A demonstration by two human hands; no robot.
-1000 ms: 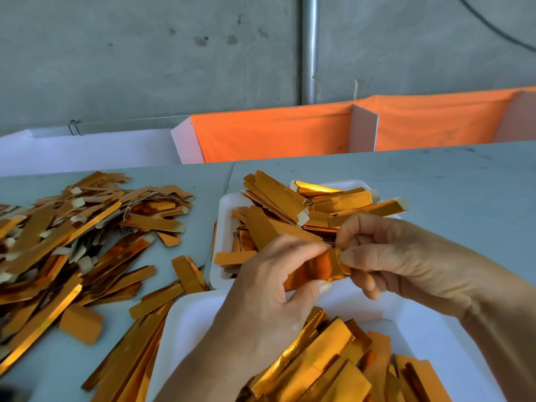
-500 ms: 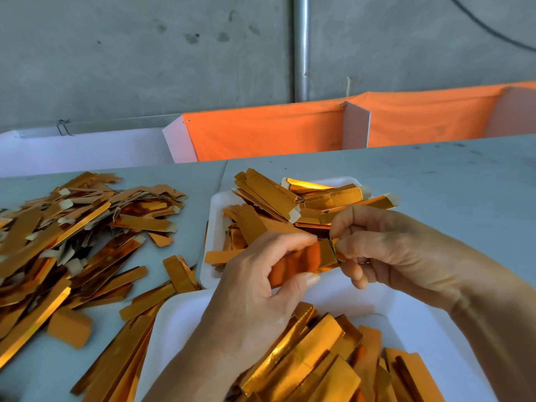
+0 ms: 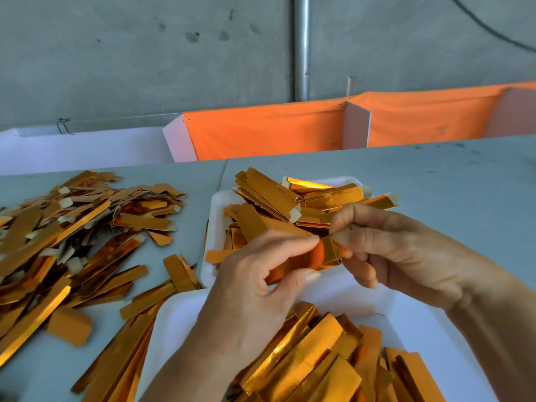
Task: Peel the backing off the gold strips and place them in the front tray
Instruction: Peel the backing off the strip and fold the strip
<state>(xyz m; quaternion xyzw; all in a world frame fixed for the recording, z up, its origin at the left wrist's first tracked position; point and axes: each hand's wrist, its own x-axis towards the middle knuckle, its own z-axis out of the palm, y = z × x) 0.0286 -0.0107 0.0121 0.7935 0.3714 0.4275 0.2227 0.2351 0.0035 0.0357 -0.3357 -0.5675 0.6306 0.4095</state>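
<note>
The gold strip (image 3: 301, 261) is held in the air between the two hands, directly above the gap where the far tray (image 3: 213, 227) meets the near tray (image 3: 406, 323). Taking the far tray as reference, the strip sits just off its near edge, towards the person. The strip's long axis runs roughly left to right, tilted so that the right end stands a little higher. The left hand (image 3: 261, 288) grips the left and middle portion, thumb under and fingers curled over the top. The right hand (image 3: 385, 250) pinches the right end between thumb and forefinger, where a short folded flap shows. Whether that flap is the backing or the foil cannot be told. Judgement: the peel is at its start, and it depends on the right hand drawing away along the strip's axis, away from the left hand. Both hands are on the strip; the right is the working one. The far tray, piled with strips (image 3: 333, 198), lies just beyond the grip. A loose heap (image 3: 72, 227) lies well to that tray's left.
</note>
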